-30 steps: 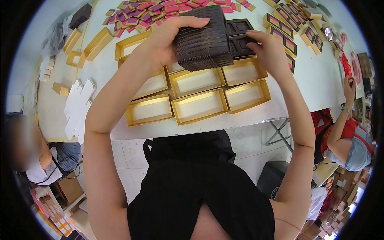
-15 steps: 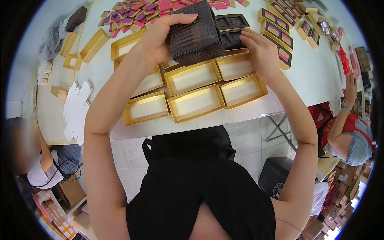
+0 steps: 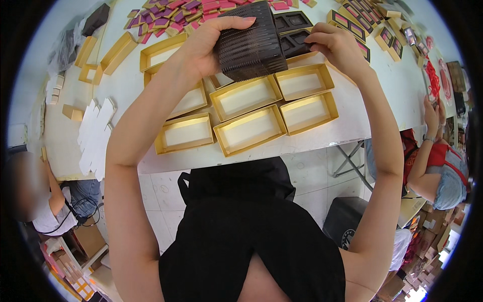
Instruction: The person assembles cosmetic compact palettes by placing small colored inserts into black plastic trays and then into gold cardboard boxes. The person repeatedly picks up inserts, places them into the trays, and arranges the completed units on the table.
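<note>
My left hand [image 3: 204,43] is wrapped round a thick stack of black plastic tray inserts [image 3: 251,48], held tilted above the far boxes. The thumb lies over the top of the stack. Right of the stack, a single black tray insert [image 3: 294,44] with moulded compartments sits low at a box row. My right hand [image 3: 334,45] pinches the right end of this insert between thumb and fingers. Another black insert [image 3: 292,21] lies just beyond it. Shallow gold boxes with white bottoms, such as the near middle box [image 3: 251,132], stand in rows beneath my hands.
Pink and purple small boxes [image 3: 176,17] are heaped at the far side. Filled boxes [image 3: 347,25] stand at far right, with red ribbon [image 3: 432,75] beyond. White card strips [image 3: 95,136] and empty gold boxes [image 3: 118,55] lie left. People sit at both sides.
My left hand and the stack have shifted slightly right. My right hand has moved a little right and away, its fingers now drawn together at the insert's end.
</note>
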### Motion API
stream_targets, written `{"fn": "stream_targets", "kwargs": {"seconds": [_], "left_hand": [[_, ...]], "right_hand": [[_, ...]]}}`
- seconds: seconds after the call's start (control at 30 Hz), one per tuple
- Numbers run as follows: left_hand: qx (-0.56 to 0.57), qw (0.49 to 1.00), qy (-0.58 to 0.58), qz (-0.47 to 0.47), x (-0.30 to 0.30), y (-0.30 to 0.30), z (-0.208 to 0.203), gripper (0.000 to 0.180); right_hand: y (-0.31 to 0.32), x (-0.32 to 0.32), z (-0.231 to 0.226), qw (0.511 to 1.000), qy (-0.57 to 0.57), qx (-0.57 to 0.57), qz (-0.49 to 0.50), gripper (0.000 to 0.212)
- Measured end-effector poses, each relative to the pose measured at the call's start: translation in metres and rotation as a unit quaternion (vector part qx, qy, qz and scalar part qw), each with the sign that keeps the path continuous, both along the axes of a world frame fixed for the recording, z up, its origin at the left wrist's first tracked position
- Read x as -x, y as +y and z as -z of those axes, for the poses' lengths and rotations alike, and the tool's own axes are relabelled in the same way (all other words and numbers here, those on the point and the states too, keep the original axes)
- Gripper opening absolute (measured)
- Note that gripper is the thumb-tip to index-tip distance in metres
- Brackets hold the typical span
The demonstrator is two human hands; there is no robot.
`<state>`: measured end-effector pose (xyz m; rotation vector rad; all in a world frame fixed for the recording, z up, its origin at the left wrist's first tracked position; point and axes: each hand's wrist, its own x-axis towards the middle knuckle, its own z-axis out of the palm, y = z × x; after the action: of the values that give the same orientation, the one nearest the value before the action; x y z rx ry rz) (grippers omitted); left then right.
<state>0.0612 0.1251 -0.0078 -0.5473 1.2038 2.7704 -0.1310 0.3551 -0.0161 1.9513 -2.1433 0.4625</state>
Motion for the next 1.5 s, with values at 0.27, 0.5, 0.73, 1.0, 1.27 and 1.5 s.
{"fn": "stream_targets", "kwargs": {"seconds": [0.27,0.5,0.73,1.0,1.27,1.5], "left_hand": [[0.008,1.0,-0.015,-0.024,-0.001,0.0,0.001,0.037],[-0.027,0.999,-0.001,0.031,0.005,-0.003,-0.002,0.038],[-0.022,1.0,-0.011,0.009,0.006,-0.001,0.0,0.038],[0.075,0.997,0.022,0.023,0.003,0.012,-0.014,0.039],[0.196,0.951,0.234,-0.045,-0.014,0.025,-0.041,0.036],[-0.078,0.99,0.106,-0.048,-0.067,0.048,-0.031,0.037]], "right_hand": [[-0.018,0.011,-0.03,0.915,-0.236,-0.087,0.314,0.017],[-0.013,0.011,0.001,0.904,-0.363,-0.03,0.226,0.01],[-0.025,0.014,-0.008,0.994,-0.031,0.007,0.102,0.016],[-0.026,-0.009,-0.02,0.963,-0.228,-0.017,0.143,0.023],[-0.007,-0.063,-0.066,0.765,-0.639,0.059,0.053,0.046],[0.041,-0.078,-0.055,0.975,0.221,-0.023,0.027,0.047]]}}
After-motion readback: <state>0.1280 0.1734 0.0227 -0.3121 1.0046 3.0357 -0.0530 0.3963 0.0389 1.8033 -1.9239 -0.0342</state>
